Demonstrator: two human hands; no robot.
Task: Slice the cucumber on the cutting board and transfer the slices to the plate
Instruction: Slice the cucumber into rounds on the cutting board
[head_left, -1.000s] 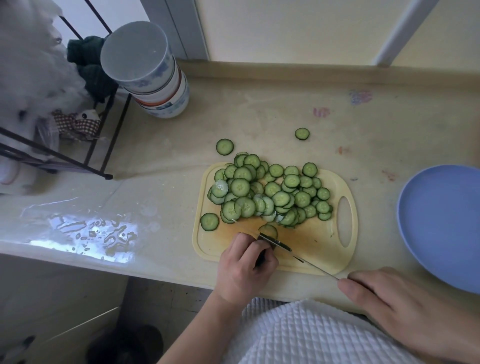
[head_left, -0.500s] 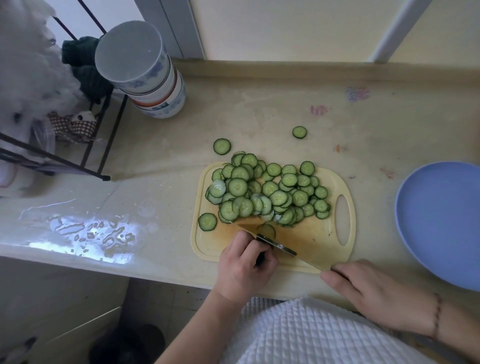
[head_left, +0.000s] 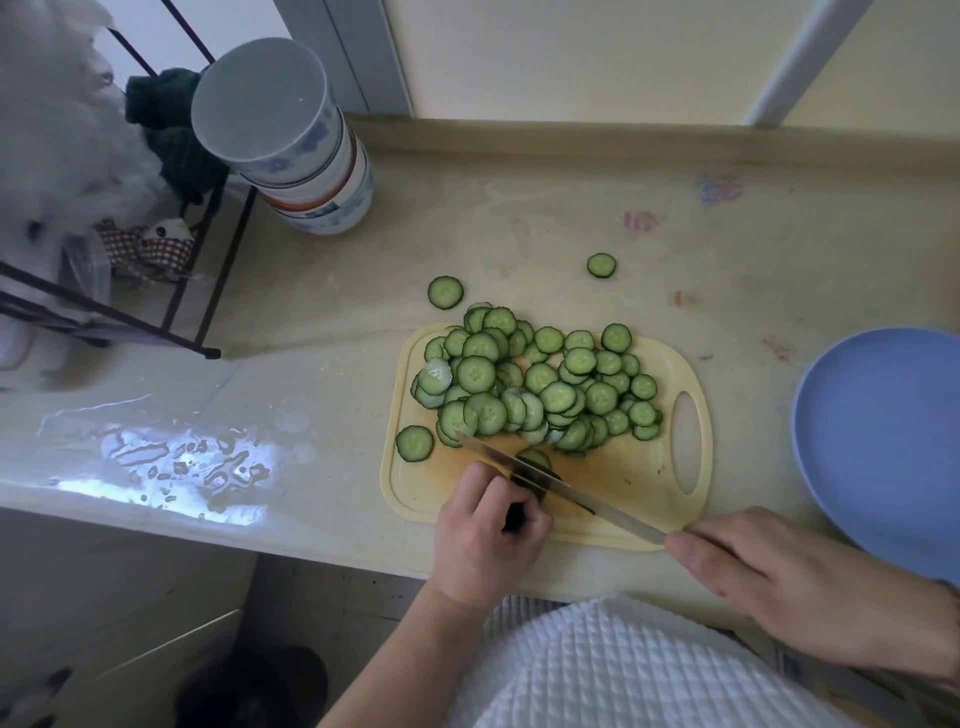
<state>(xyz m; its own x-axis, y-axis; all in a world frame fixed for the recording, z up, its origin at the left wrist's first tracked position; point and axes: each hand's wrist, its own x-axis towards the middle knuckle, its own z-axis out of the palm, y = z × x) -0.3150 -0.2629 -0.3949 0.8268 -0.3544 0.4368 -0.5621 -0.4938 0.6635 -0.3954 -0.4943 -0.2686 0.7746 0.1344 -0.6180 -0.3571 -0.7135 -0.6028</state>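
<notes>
Nearest the camera, a white waffle-textured garment (head_left: 613, 670) fills the lower middle and is cut off by the bottom edge. The left hand (head_left: 485, 540) sits at the near edge of the cutting board (head_left: 639, 478), fingers curled tightly around a short dark cucumber stub (head_left: 535, 467); most of the stub is hidden under the fingers, so its length cannot be judged. The right hand (head_left: 779, 577) grips the knife (head_left: 566, 488) with fingers wrapped around the handle, which is entirely hidden inside the fist; the wrist runs out of view at the right. The blade runs diagonally from the right hand, past the left hand's fingertips, to a tip near the sliced pile, its edge against the stub.

Beyond the left hand, a heap of cucumber slices (head_left: 540, 384) covers the far half of the board, overlapping too much to count. 1 slice (head_left: 414, 442) lies on the board's left corner, apart from the heap. Farther out on the bench (head_left: 322, 322), 2 stray slices (head_left: 445, 292) lie off the board.

To the right of the right hand, a blue plate (head_left: 883, 441) sits on the bench, its right part cut off by the frame; no slices lie on the visible part.

Far left of the left hand stand stacked bowls (head_left: 306, 166) turned upside down, a black wire rack (head_left: 130, 312), and a blurred white fluffy shape (head_left: 62, 119) that cannot be identified.
</notes>
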